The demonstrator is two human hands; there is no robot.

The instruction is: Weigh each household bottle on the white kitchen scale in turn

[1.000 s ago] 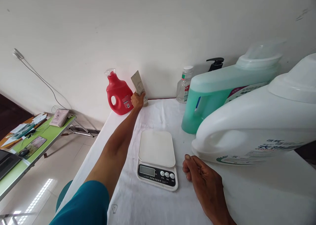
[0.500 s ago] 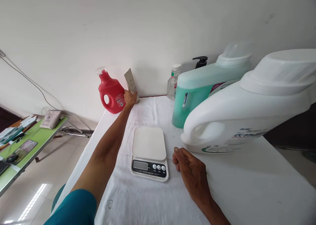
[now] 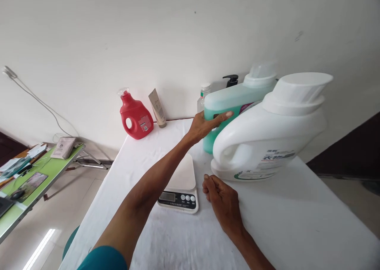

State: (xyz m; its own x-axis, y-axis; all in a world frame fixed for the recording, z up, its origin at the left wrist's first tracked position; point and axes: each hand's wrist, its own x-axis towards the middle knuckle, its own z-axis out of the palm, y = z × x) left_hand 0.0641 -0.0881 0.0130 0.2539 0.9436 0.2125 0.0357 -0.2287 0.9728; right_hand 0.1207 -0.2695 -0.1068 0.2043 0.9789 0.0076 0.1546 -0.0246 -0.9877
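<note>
At frame centre the open left hand [image 3: 204, 124] is laid flat against the translucent green detergent jug [image 3: 234, 108], the right hand [image 3: 221, 197] is loosely curled, empty, beside the white kitchen scale [image 3: 181, 183]; a one-handed pull could tip it.

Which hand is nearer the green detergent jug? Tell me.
Left. The left hand lies open against the green detergent jug; the right hand rests curled on the table beside the scale.

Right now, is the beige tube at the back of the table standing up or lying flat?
Standing, tilted. The beige tube rests on its cap end and leans back against the wall, beside the red bottle. No hand touches it.
</note>
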